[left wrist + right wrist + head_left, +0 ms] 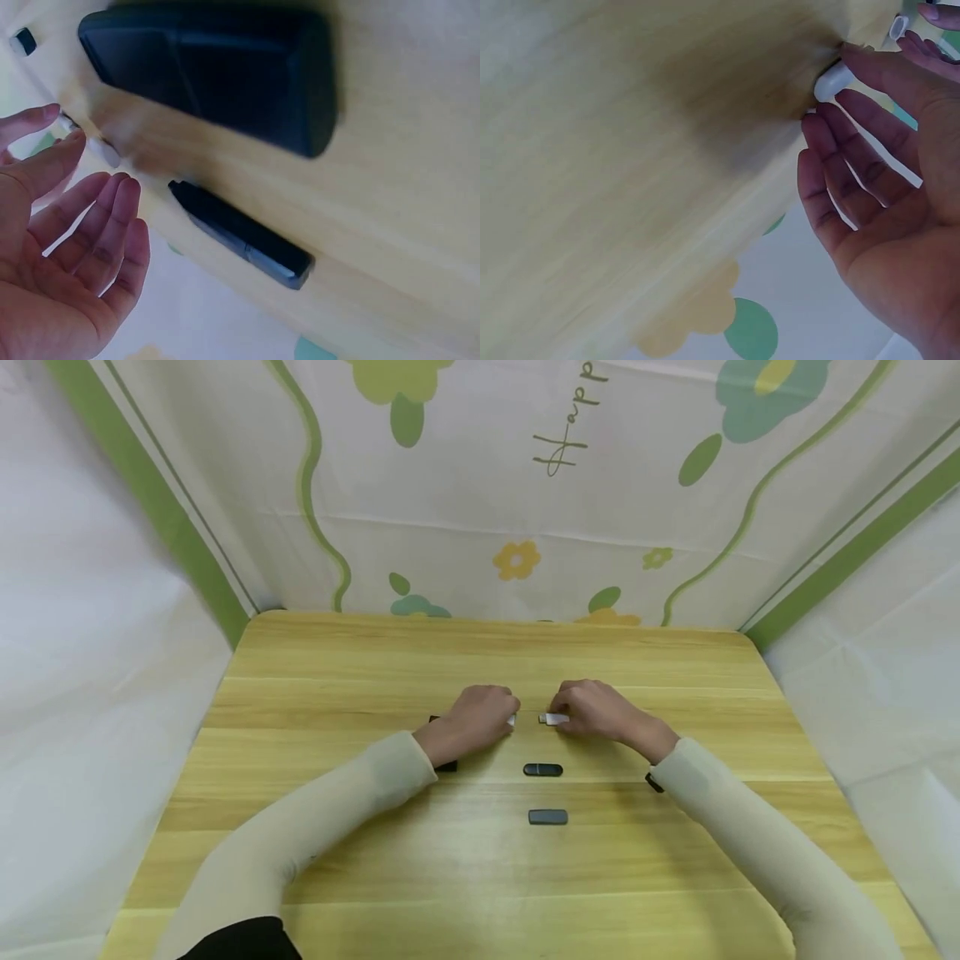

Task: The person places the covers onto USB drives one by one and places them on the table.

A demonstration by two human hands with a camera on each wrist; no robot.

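My right hand [596, 708] pinches a white USB stick [557, 719] between thumb and fingertips, its metal plug pointing left. Facing it across a small gap, my left hand [477, 717] holds a small white cap [512, 721] at its thumb and fingertips. In the right wrist view the cap [898, 27] shows a hollow end turned toward the white stick [834, 81]. Beyond my left palm, in the left wrist view, lie a large-looking black stick [210, 67] with a dividing line and a slimmer black stick [244, 234]; my wrist mostly covers both in the head view.
Nearer to me on the wooden table [360, 877] lie a black capped USB stick [543, 769] and a grey one [548, 817]. A small dark piece [655, 782] shows at my right cuff. Flower-printed cloth [450, 485] hangs behind the far edge.
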